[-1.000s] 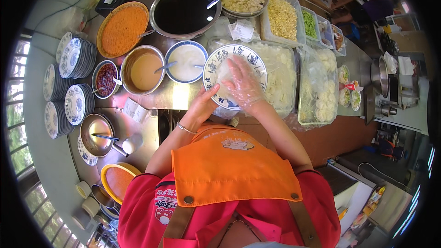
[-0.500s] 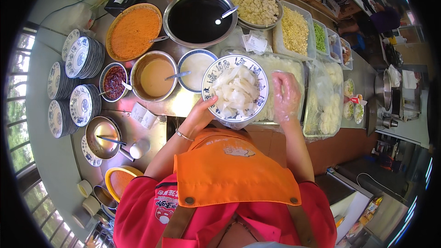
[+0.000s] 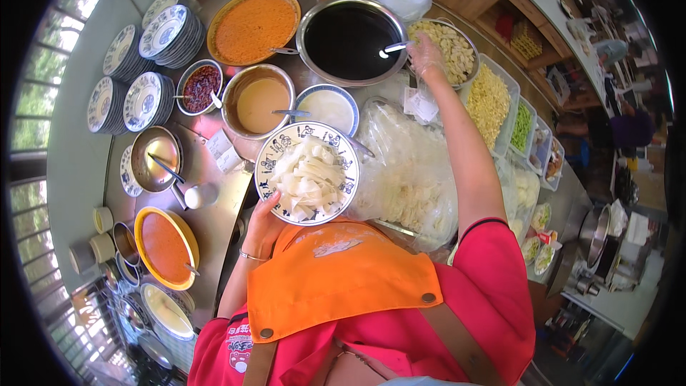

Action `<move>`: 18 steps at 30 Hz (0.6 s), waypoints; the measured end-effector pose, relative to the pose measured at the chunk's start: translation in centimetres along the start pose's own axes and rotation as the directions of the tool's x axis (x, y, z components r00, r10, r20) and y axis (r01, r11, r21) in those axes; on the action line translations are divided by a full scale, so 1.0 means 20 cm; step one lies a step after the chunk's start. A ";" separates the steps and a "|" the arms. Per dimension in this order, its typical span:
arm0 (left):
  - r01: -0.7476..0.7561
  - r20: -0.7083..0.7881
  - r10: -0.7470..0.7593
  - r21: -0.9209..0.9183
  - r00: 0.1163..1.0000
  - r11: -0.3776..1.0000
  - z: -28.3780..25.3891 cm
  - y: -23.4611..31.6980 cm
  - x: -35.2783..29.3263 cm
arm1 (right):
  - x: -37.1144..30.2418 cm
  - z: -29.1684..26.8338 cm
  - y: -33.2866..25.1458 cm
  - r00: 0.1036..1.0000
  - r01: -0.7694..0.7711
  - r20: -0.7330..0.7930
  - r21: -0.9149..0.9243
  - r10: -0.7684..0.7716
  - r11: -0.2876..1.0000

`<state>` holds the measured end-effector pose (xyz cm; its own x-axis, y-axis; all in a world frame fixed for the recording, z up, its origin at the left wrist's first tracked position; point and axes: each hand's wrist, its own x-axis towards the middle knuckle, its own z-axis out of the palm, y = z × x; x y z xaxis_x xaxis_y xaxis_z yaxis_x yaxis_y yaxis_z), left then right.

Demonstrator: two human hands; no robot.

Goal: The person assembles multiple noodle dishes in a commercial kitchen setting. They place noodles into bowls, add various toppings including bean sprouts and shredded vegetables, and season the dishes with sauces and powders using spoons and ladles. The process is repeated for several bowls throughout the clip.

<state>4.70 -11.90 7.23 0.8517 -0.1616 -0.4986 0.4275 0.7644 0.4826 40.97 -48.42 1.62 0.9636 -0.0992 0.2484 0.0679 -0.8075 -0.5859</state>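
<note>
We note: plate smooth and glossy; table sheeny metal; large bowl of polished metal, dark liquid mirror-glossy; plastic film clear, crinkled; apron matt cloth; slips paper.

Head cam, L fisheye of pr., looks down, close over apron & counter; rim edges bent.

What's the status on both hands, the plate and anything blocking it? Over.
Left hand holding patterned plate. Right hand near spoon handle, grip unclear. White strips heaped on plate; nothing seen covering them.
</note>
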 end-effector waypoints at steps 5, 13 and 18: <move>-0.079 -0.082 0.069 -0.125 0.994 0.989 -0.04 -0.07 -0.05 | 0.21 0.07 -0.13 0.956 -0.121 0.269 -0.001 0.117 0.993; -0.069 -0.016 0.068 -0.082 0.998 0.994 -0.01 0.00 0.08 | -0.07 0.19 -0.49 0.800 -0.282 0.588 0.545 -0.120 0.790; -0.091 -0.009 0.091 -0.091 0.996 0.992 0.01 0.04 0.22 | -0.07 0.04 -0.46 0.909 -0.225 0.410 0.639 -0.079 0.735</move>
<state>8.78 -12.07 5.62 0.8844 -0.0859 -0.4588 0.3184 0.8297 0.4584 39.11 -40.35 6.07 0.9763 0.2117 -0.0447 -0.0015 -0.2000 -0.9798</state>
